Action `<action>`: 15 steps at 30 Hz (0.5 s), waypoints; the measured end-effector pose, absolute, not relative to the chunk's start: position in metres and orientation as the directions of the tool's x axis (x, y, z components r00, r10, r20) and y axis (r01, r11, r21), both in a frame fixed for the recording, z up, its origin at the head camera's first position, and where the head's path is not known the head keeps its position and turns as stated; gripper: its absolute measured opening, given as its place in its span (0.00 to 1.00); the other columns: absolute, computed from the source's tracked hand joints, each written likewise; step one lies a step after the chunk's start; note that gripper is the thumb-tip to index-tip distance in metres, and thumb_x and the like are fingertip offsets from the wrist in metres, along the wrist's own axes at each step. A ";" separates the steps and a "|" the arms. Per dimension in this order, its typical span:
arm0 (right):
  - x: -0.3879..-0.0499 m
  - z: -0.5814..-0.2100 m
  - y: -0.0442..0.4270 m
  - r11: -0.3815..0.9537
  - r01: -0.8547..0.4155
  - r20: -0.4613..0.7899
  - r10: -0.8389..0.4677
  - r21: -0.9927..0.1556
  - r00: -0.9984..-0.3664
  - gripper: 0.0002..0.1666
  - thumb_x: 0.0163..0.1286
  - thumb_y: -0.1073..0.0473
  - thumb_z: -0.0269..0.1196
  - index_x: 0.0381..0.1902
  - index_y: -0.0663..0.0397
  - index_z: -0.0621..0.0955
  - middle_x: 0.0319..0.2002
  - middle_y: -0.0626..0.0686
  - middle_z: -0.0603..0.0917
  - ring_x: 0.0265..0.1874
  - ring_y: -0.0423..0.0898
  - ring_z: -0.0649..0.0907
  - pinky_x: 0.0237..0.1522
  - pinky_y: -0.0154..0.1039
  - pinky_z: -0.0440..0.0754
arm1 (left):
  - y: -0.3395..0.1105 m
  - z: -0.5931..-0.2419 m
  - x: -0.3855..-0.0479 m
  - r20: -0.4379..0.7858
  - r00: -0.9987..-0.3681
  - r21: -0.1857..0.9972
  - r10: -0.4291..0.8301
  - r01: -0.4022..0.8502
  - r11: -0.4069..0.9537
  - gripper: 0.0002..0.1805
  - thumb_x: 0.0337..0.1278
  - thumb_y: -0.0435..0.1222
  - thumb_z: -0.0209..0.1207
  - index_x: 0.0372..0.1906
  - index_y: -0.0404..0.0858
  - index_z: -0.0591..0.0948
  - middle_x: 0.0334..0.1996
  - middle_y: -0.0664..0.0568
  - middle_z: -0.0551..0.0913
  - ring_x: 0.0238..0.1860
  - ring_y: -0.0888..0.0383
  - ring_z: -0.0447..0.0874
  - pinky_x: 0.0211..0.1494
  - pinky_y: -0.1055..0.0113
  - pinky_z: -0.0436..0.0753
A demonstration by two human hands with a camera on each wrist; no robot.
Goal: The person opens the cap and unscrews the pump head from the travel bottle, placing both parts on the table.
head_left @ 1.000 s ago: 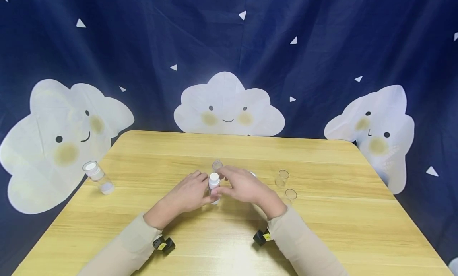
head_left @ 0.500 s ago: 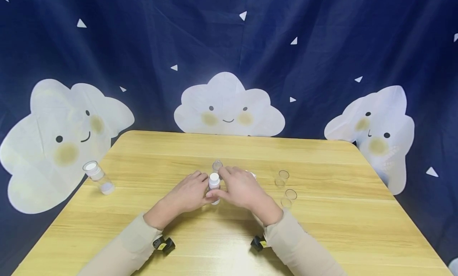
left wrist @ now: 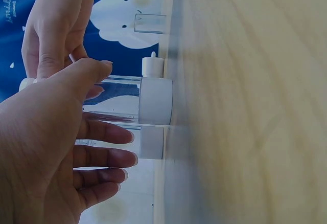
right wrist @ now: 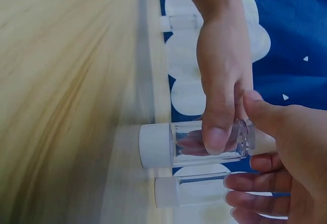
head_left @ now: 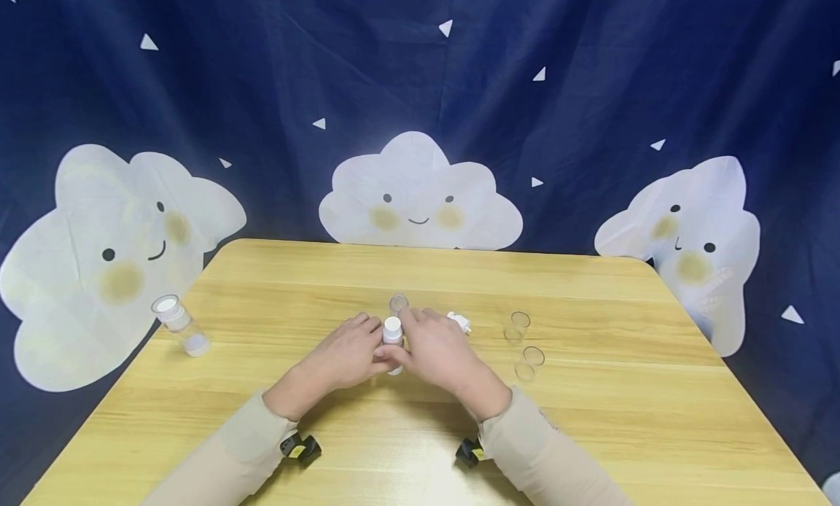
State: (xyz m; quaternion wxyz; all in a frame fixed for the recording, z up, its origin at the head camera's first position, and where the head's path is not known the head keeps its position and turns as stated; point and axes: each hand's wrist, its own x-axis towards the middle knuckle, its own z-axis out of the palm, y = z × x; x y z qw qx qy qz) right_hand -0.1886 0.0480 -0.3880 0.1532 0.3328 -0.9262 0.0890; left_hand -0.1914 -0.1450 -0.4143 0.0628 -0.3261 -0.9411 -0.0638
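Note:
A clear bottle with a white base (left wrist: pixel 156 101) stands upright on the table between the two hands. My left hand (head_left: pixel 344 351) grips its clear body, thumb on the near side and fingers behind. Up at the neck, my right hand (head_left: pixel 436 349) holds the bottle's white top (head_left: pixel 392 329) between thumb and fingers. Right behind it stands a second clear bottle (head_left: pixel 398 302), also with a white base (right wrist: pixel 166 192). To the right hand's far side lies a small white pump-head piece (head_left: pixel 459 321), seen standing with a nozzle-like tip in the left wrist view.
Two clear open-rimmed caps, a far one (head_left: pixel 517 325) and a nearer one (head_left: pixel 530 364), stand on the right of the wooden table (head_left: pixel 590 433). Near the left edge is another clear bottle (head_left: pixel 182 327) with a white top. A blue cloud-print curtain (head_left: pixel 420 68) hangs behind.
My right hand has shifted a little left and inward around the bottle's top, uncovering the white pump-head piece and the nearer cap. My left hand and the bottle have stayed put.

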 end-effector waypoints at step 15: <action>-0.199 -0.379 0.060 0.637 -0.709 0.200 -0.685 -0.302 -0.700 0.28 0.69 0.39 0.60 0.56 0.51 0.73 0.44 0.52 0.83 0.45 0.48 0.82 0.46 0.44 0.81 | -0.143 -0.413 -0.190 0.146 -0.799 0.093 0.584 0.599 0.796 0.33 0.62 0.63 0.54 0.51 0.37 0.79 0.44 0.48 0.80 0.46 0.51 0.74 0.55 0.54 0.77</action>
